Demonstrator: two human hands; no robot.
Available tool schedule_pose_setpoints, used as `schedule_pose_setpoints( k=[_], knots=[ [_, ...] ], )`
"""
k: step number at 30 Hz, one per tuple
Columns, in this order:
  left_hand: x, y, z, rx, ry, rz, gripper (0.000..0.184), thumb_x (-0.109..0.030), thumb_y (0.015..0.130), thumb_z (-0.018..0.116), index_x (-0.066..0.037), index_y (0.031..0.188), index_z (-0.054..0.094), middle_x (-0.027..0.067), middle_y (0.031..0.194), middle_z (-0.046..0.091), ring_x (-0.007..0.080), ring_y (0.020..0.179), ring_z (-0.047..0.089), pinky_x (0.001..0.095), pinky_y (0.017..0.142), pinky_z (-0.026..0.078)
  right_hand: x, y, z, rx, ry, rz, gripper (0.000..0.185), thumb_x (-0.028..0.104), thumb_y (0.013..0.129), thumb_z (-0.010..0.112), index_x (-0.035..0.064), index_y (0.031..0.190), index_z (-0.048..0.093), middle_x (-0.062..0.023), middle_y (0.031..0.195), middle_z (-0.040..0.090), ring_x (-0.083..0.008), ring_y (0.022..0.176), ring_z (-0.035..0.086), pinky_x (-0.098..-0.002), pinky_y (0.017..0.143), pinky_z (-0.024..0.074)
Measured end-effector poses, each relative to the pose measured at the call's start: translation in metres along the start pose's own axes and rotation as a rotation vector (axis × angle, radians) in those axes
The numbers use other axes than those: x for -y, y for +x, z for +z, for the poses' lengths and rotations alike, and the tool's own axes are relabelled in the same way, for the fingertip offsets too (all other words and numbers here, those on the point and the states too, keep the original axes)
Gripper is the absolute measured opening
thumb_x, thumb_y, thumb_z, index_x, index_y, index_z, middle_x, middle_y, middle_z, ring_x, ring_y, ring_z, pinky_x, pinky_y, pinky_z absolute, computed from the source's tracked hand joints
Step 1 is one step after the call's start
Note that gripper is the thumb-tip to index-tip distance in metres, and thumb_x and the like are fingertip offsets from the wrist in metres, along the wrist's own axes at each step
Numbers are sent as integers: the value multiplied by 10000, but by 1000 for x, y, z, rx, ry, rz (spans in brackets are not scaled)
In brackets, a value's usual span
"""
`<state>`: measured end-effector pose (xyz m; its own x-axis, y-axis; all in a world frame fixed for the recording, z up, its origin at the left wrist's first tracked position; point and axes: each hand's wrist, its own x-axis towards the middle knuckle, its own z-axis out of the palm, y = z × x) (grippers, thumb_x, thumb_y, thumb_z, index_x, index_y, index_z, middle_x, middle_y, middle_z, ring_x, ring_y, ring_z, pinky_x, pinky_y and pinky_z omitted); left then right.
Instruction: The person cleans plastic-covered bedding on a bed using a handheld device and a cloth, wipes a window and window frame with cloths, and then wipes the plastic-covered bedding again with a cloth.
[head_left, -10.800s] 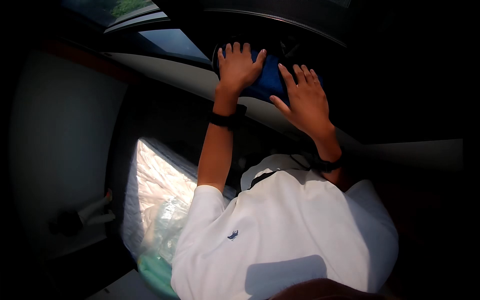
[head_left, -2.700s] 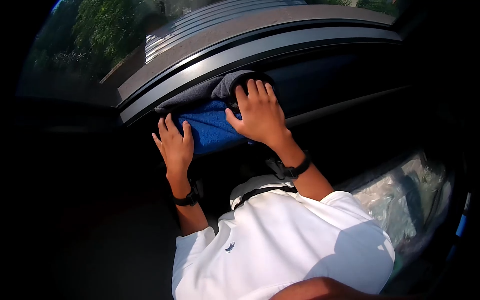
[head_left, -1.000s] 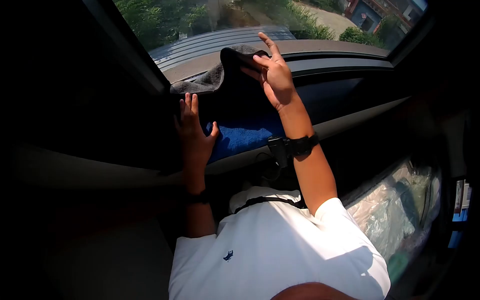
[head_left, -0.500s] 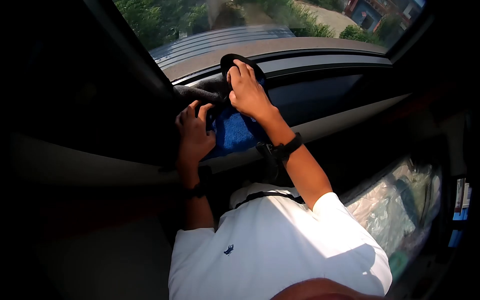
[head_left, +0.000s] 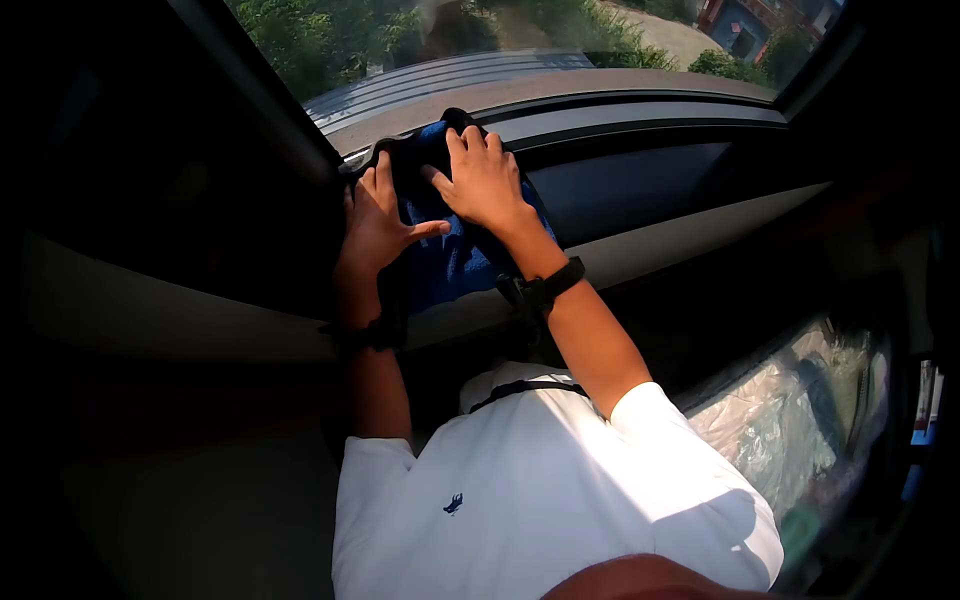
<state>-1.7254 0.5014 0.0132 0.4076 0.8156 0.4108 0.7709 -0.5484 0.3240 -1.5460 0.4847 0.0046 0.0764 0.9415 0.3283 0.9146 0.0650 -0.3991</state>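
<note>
A blue towel with a dark edge [head_left: 455, 262] lies draped over the window sill and down the inner panel, its upper part rumpled. Flat on its left part rests my left hand [head_left: 377, 222], fingers stretched toward the glass and thumb pointing right across the fabric. My right hand [head_left: 482, 180] presses on the upper right of the towel with fingers spread, the tips near the towel's top edge. Neither hand is closed around the fabric. What lies under the towel is hidden.
Beyond the towel is a vehicle window [head_left: 430, 50] with a ridged metal surface [head_left: 450, 75] outside. The door panel [head_left: 640, 190] runs on to the right. Clear plastic sheeting [head_left: 770, 420] covers something at lower right. The left side is in deep shadow.
The towel's upper part, bunched with a grey fold showing, now lies spread over the sill. My right hand has let go of the dark edge; my left hand has moved up and left.
</note>
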Motion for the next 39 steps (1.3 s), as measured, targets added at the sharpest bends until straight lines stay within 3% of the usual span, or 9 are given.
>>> schedule_pose_setpoints(
  k=[4,7,9,15,25,26,30,33,39],
  knots=[
    [-33,-10,39,-109,418,7,1153,-700,733,703,13,1512,239,292,1306,469,405,1166,546,484,983,439,-32,-15,-32,113,6,167,835,384,793,779,82,1471,395,-126,1286,474,-325,1175,467,-533,994,388],
    [-56,-8,28,155,307,-183,1158,-677,729,723,14,1515,227,293,1312,458,416,1154,547,482,980,444,-34,-25,-11,-67,-103,67,819,300,780,786,122,1478,397,-138,1390,403,-345,1290,395,-552,1098,295],
    [-25,-14,37,37,175,-97,1143,-581,712,793,24,1502,230,313,1285,462,434,1140,545,496,961,466,-15,-25,6,-118,-147,-58,805,217,781,782,120,1478,390,-143,1559,267,-381,1456,226,-633,1166,163],
    [33,-5,-5,309,35,-158,1316,-644,627,832,-15,1547,133,381,1414,332,494,1293,443,496,1010,459,11,-7,10,117,-44,-261,826,248,784,762,178,1507,369,-148,1543,341,-361,1460,261,-718,1120,149],
    [-10,35,-20,782,496,-354,1477,-491,466,958,-63,1570,75,390,1465,292,491,1306,454,468,1060,434,-64,21,-1,324,-43,-605,1051,709,732,673,262,1569,219,-72,1621,234,-269,1509,172,-563,1205,109],
    [-14,40,-22,869,484,-401,1467,-637,511,891,-58,1571,60,397,1511,197,501,1401,316,523,1110,361,-73,24,-4,321,-65,-646,996,737,784,610,262,1568,220,-63,1618,245,-256,1503,197,-563,1199,139],
    [-10,7,15,571,251,-561,1391,-915,617,591,-107,1582,-3,342,1584,-62,492,1472,-103,665,1144,145,-90,20,-4,159,-56,-722,812,657,903,508,262,1561,242,-68,1596,291,-249,1483,253,-568,1187,166],
    [-4,-6,25,331,-106,-695,1236,-869,652,622,-317,1585,28,319,1594,-39,515,1473,21,643,1157,156,-92,6,3,70,5,-666,897,714,829,555,251,1548,283,-56,1588,309,-238,1479,263,-545,1200,132],
    [-26,12,13,486,210,-688,1228,-807,650,702,-362,1575,29,293,1593,-78,523,1468,42,627,1140,249,-105,15,-25,250,41,-627,1124,788,653,681,216,1544,301,-36,1597,301,-225,1484,252,-524,1202,148]
  ],
)
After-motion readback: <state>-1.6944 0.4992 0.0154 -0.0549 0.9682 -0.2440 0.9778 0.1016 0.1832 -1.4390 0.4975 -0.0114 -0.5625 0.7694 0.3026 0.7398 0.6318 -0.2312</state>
